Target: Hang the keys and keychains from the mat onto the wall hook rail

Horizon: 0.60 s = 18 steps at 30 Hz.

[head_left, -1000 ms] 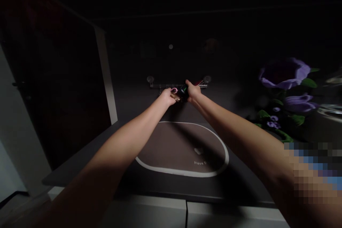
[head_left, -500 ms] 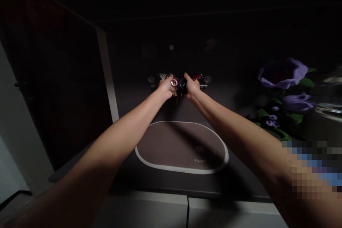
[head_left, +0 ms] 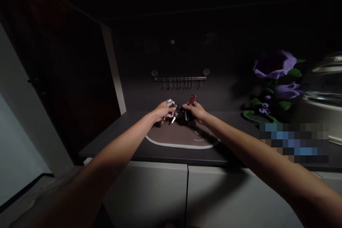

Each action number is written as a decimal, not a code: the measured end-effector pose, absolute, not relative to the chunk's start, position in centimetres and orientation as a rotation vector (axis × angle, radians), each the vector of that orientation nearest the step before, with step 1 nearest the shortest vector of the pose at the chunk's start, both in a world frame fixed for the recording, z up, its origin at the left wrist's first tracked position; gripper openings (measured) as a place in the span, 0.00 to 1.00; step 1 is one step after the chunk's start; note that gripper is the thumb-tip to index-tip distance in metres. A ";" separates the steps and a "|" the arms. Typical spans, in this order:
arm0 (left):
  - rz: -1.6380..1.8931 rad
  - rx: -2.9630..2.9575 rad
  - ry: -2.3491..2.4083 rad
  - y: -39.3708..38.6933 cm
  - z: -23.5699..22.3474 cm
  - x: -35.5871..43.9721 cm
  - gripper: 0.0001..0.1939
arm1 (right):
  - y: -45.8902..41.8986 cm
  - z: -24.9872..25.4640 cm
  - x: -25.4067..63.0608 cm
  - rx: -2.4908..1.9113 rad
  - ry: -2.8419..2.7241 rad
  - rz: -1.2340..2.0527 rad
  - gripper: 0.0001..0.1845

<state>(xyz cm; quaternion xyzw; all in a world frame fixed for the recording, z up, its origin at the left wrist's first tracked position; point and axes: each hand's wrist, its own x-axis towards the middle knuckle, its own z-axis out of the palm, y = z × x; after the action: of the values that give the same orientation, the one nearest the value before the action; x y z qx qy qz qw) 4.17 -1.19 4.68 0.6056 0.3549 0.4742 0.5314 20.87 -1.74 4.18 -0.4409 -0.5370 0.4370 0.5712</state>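
My left hand [head_left: 161, 111] is closed around a bunch of keys [head_left: 173, 119] with pink and pale charms. My right hand [head_left: 197, 111] grips a black car key fob [head_left: 188, 117] and a red tag or card [head_left: 192, 99] that sticks up above the fingers. Both hands are close together, held just above the far part of a brown oval mat [head_left: 176, 138] with a pale border. Behind them a clear rail [head_left: 180, 78] with several small hooks is fixed to the dark wall. Which items are linked to each other cannot be made out.
On the right of the dark countertop [head_left: 107, 135], purple artificial flowers [head_left: 276, 65] stand beside a large shiny metal appliance [head_left: 326, 103]. White cabinet doors [head_left: 146, 192] lie below the counter's front edge. A dark door [head_left: 58, 64] is at the left.
Both hands have come down from the hook rail toward the mat, bringing the keys and fob with them. The rail's hooks now show. The camera view has tilted and shifted slightly.
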 end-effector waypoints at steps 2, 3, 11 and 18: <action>1.073 1.566 0.993 -1.2 3.5 3.0 0.12 | -2.0 3.7 22.3 -1.142 -1.411 0.962 0.12; 1.088 1.631 1.084 -1.2 3.2 2.5 0.14 | -2.0 3.7 23.2 -1.188 -1.485 0.925 0.12; 0.903 2.004 1.235 -1.3 3.8 0.1 0.21 | -1.8 5.9 28.2 -1.388 -1.900 0.751 0.14; 0.747 1.899 1.041 -2.0 4.8 -0.2 0.29 | -3.3 6.3 28.0 -1.228 -2.032 1.033 0.13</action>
<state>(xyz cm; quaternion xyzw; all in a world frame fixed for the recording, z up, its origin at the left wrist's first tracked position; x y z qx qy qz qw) -0.21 -1.97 4.79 0.7550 0.4140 0.2969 0.4128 28.00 -3.28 6.31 -0.4562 -0.7551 0.3837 0.2728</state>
